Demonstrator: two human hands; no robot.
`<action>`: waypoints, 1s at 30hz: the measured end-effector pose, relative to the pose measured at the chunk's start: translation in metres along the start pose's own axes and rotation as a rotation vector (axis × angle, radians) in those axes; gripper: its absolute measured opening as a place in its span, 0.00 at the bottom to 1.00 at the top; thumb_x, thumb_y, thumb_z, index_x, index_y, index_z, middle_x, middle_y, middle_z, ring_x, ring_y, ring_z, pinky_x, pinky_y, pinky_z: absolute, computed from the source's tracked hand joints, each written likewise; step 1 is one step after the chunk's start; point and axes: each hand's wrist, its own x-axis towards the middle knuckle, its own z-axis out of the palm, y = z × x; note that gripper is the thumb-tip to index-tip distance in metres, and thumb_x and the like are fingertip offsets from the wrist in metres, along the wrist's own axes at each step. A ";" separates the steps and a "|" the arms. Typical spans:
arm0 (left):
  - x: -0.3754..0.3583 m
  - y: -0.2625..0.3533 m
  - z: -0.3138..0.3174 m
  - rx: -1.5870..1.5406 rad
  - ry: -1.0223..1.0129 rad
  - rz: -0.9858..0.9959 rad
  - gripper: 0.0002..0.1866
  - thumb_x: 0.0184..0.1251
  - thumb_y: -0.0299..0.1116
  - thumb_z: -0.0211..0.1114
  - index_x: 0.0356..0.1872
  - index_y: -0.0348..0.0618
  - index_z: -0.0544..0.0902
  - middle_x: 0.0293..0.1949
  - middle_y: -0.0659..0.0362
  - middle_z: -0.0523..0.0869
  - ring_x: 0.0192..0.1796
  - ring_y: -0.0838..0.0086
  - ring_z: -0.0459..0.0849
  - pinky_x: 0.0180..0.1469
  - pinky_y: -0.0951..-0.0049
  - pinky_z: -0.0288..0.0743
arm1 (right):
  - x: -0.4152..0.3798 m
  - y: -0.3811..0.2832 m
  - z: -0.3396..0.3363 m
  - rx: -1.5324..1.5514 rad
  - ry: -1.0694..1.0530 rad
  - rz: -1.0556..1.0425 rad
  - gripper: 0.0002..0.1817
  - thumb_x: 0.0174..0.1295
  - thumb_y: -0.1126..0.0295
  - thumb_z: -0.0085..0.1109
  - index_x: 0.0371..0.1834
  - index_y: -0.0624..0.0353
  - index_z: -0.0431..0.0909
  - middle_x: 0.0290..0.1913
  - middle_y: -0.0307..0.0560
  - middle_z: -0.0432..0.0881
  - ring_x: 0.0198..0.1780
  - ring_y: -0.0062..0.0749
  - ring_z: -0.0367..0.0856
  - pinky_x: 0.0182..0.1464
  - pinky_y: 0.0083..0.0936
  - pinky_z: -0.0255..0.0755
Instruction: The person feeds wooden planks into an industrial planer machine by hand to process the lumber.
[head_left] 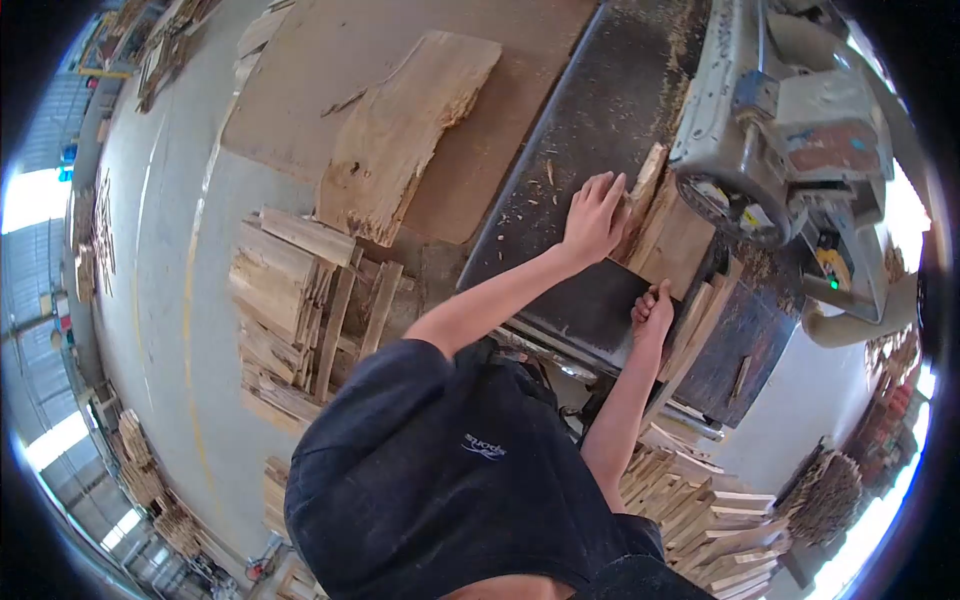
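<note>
A wooden board (672, 240) lies on the dark machine table (590, 300), its far part beside the machine head. My left hand (597, 218) rests at the board's left side, fingers apart and pointing forward, against a narrow rough-edged strip (648, 185). At the board's near end is my right hand (652, 308), its fingers curled against the edge; whether it grips the board is hard to tell. Wood chips are scattered over the table.
The machine head (740, 180) stands just right of the board. A large rough plank (400, 130) lies on a brown sheet at the upper left. Stacked boards (280, 290) stand left, more (710, 530) at lower right. Long strips (700, 330) lean along the table's right side.
</note>
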 end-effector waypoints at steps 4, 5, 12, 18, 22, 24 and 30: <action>-0.013 -0.054 -0.074 0.334 -0.257 0.380 0.34 0.72 0.51 0.62 0.73 0.43 0.69 0.74 0.40 0.64 0.76 0.46 0.62 0.74 0.46 0.59 | 0.026 0.005 0.021 -0.287 0.204 -0.355 0.25 0.78 0.48 0.48 0.32 0.57 0.78 0.18 0.34 0.67 0.16 0.21 0.65 0.16 0.21 0.56; -0.006 -0.068 -0.093 0.424 -0.411 0.468 0.36 0.72 0.53 0.61 0.75 0.44 0.67 0.77 0.38 0.60 0.79 0.44 0.57 0.76 0.44 0.55 | 0.026 0.017 0.032 -0.427 0.348 -0.623 0.26 0.79 0.49 0.47 0.33 0.61 0.79 0.19 0.36 0.70 0.18 0.25 0.69 0.18 0.24 0.61; 0.136 -0.114 -0.100 0.609 0.041 0.088 0.34 0.66 0.48 0.67 0.71 0.46 0.71 0.73 0.34 0.62 0.76 0.39 0.59 0.72 0.42 0.59 | 0.021 0.034 0.052 -0.832 0.429 -0.981 0.27 0.82 0.58 0.41 0.31 0.65 0.82 0.21 0.44 0.78 0.21 0.34 0.74 0.26 0.34 0.67; 0.277 -0.137 -0.031 0.340 0.218 0.141 0.36 0.61 0.50 0.72 0.69 0.47 0.73 0.72 0.34 0.62 0.74 0.37 0.60 0.69 0.37 0.61 | 0.031 0.040 0.041 -0.964 0.445 -1.052 0.25 0.82 0.61 0.42 0.31 0.65 0.81 0.20 0.46 0.78 0.21 0.36 0.76 0.26 0.35 0.68; 0.415 -0.169 -0.002 0.484 0.291 0.228 0.49 0.53 0.64 0.75 0.71 0.47 0.70 0.75 0.33 0.58 0.77 0.37 0.56 0.71 0.36 0.59 | 0.035 0.043 0.034 -1.066 0.462 -1.138 0.24 0.81 0.63 0.43 0.29 0.65 0.80 0.20 0.52 0.79 0.22 0.48 0.79 0.26 0.40 0.70; 0.467 -0.165 -0.007 0.511 0.315 0.028 0.53 0.47 0.63 0.77 0.72 0.46 0.69 0.73 0.34 0.62 0.76 0.40 0.59 0.72 0.40 0.59 | 0.024 0.038 0.045 -1.022 0.445 -1.146 0.21 0.79 0.66 0.44 0.30 0.65 0.80 0.18 0.49 0.75 0.19 0.41 0.76 0.24 0.37 0.68; 0.567 -0.185 0.005 0.345 0.079 -0.241 0.64 0.41 0.71 0.78 0.76 0.42 0.62 0.72 0.37 0.65 0.75 0.44 0.62 0.73 0.46 0.62 | 0.029 0.044 0.031 -1.084 0.434 -1.094 0.17 0.78 0.68 0.47 0.30 0.62 0.79 0.20 0.49 0.78 0.20 0.46 0.78 0.25 0.41 0.69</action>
